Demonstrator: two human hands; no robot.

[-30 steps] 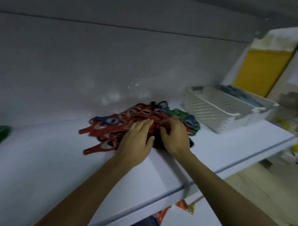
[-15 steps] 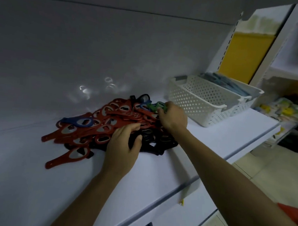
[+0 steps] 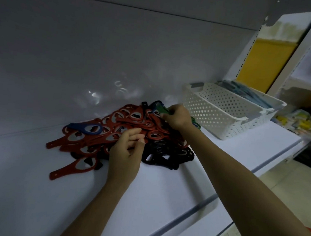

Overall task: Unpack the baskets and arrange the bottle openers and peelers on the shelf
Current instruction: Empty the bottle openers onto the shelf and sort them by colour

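Red bottle openers [image 3: 128,119], mixed with black ones and one blue opener [image 3: 87,128], lie heaped on the white shelf [image 3: 33,192]. At the heap's 1 o'clock edge the right hand [image 3: 177,117] pinches a green opener [image 3: 162,109], half hidden by its fingers. The left hand [image 3: 124,158] rests curled at 6 o'clock; I cannot tell whether it grips anything. Two white baskets [image 3: 216,113] stand at 2 o'clock, and the rear one's bluish contents [image 3: 246,93] are too blurred to name.
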